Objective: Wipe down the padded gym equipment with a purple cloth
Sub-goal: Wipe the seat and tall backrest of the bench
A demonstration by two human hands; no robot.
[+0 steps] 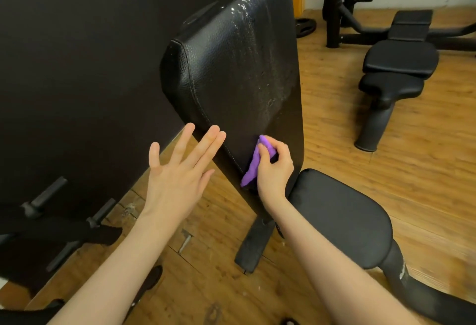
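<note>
I can read no text, brand, number or sign anywhere here. A small whitish mark sits on the bench frame (pixel 401 272) at lower right, too blurred to read.

Single head-worn wide-angle view, angled forward and down, close on the upright black leather-textured padded backrest (pixel 231 67); wooden plank floor (pixel 360 144) toward 3 o'clock.

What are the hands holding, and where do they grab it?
The right hand grips the bunched purple cloth by its upper part, against the backrest pad. The left hand is open, holding nothing.
</note>
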